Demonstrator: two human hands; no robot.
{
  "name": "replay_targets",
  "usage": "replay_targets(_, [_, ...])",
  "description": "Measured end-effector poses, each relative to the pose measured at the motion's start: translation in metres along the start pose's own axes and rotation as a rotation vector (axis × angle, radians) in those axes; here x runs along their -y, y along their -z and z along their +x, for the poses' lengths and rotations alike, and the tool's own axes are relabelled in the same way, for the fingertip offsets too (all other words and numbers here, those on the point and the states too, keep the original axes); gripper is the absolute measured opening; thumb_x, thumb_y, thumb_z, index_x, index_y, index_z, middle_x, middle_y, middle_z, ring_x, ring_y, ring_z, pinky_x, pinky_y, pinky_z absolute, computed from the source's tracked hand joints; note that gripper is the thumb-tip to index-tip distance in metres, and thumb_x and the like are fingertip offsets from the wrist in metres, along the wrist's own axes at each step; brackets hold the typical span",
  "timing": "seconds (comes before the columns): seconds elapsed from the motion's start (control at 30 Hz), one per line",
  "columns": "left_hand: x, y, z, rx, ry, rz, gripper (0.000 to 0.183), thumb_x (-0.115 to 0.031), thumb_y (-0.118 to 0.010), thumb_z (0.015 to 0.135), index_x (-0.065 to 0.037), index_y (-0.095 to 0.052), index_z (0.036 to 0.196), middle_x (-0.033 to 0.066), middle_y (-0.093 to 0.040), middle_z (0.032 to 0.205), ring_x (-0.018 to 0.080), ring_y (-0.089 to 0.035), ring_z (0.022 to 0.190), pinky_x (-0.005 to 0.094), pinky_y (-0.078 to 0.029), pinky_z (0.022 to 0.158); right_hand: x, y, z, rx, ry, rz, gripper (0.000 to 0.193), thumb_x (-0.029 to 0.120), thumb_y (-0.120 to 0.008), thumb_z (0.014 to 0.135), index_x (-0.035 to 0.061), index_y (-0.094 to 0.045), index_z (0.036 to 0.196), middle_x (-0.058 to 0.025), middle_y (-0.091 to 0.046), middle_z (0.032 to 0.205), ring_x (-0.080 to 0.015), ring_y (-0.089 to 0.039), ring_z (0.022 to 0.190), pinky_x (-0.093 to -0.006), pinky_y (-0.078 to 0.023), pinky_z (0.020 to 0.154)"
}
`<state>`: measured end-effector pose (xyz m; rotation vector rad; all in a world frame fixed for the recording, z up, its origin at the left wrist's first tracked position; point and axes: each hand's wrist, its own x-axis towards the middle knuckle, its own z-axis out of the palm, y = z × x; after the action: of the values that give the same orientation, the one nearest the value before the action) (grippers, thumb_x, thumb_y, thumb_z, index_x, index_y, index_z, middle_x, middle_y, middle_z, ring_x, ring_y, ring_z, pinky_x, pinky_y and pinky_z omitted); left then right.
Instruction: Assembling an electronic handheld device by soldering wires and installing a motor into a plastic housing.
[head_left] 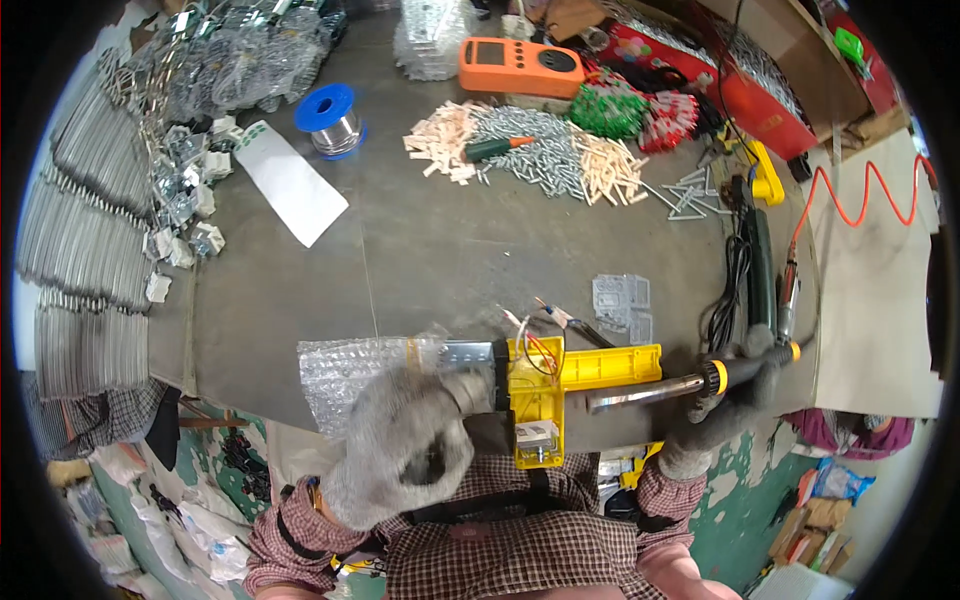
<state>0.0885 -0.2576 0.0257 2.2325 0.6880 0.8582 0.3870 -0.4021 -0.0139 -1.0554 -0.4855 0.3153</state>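
Observation:
My left hand point(405, 450), in a grey knit glove, is closed around a silver metal bar point(465, 351), whose left part is wrapped in bubble wrap point(350, 375). A black collar joins the bar to an open yellow plastic housing point(537, 395). Wires stick out of its top, and a small white part sits in its lower end. A yellow arm point(612, 367) extends right from the housing. My right hand point(735, 400), gloved and blurred, grips the black handle of a metal-shafted tool point(655, 392) with yellow bands. The shaft points left, just below the yellow arm.
Clear plastic pieces point(622, 305) lie beyond the housing. Farther back are a screw pile point(530, 150), wooden plugs point(440, 140), an orange meter point(520, 68), a blue solder spool point(330, 120) and white paper point(290, 180). Metal strips point(85, 240) are stacked left; a red coiled cord point(860, 205) hangs right.

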Motion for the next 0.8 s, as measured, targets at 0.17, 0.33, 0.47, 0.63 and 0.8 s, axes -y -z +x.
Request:
replay_targets(0.17, [-0.007,-0.007,-0.011,0.191,-0.081,-0.086,0.06,0.006,-0.073,0.069,-0.001,-0.06,0.127,0.0051,-0.062,0.079,0.0236,-0.06,0.067,0.0383,-0.048,0.066,0.015,-0.035,-0.003,0.141,-0.19,-0.065,0.04,0.04,-0.061,0.097,0.0014,-0.049,0.099,-0.0065,-0.054,0.061,-0.0124,-0.042,0.032,-0.0255,-0.032,0.029])
replay_targets(0.33, [-0.006,-0.014,-0.017,0.095,-0.122,-0.025,0.057,0.003,-0.072,0.068,-0.003,-0.062,0.124,0.0075,-0.067,0.093,0.0259,-0.062,0.077,0.0397,-0.048,0.073,0.037,-0.063,0.004,0.234,-0.189,-0.099,0.046,0.045,-0.067,0.092,0.0031,-0.048,0.094,-0.0031,-0.05,0.06,-0.0114,-0.046,0.036,-0.0237,-0.035,0.032])
replay_targets(0.47, [-0.002,-0.017,-0.023,0.042,-0.122,0.033,0.051,0.0,-0.072,0.072,-0.007,-0.063,0.122,0.0058,-0.067,0.101,0.0269,-0.062,0.087,0.0443,-0.045,0.085,0.051,-0.088,0.019,0.463,-0.241,-0.354,0.051,0.051,-0.069,0.086,0.0037,-0.051,0.095,-0.0017,-0.052,0.062,-0.0099,-0.05,0.04,-0.0222,-0.038,0.036])
replay_targets(0.63, [-0.001,-0.022,-0.022,-0.025,-0.12,-0.017,0.04,0.001,-0.068,0.078,-0.003,-0.063,0.118,0.0067,-0.069,0.102,0.0259,-0.063,0.081,0.0484,-0.045,0.085,0.048,-0.104,0.031,0.532,-0.257,-0.576,0.044,0.05,-0.061,0.088,0.0069,-0.054,0.098,-0.0025,-0.057,0.064,-0.0084,-0.048,0.039,-0.0203,-0.034,0.035])
replay_targets(0.8, [-0.001,-0.025,-0.022,0.011,-0.091,0.02,0.051,0.001,-0.069,0.075,-0.003,-0.063,0.125,0.0032,-0.062,0.09,0.0253,-0.058,0.082,0.046,-0.043,0.089,0.03,-0.101,0.05,0.548,-0.388,-0.419,0.035,0.04,-0.058,0.094,0.0061,-0.054,0.103,-0.0045,-0.059,0.062,-0.0085,-0.048,0.037,-0.0201,-0.034,0.032])
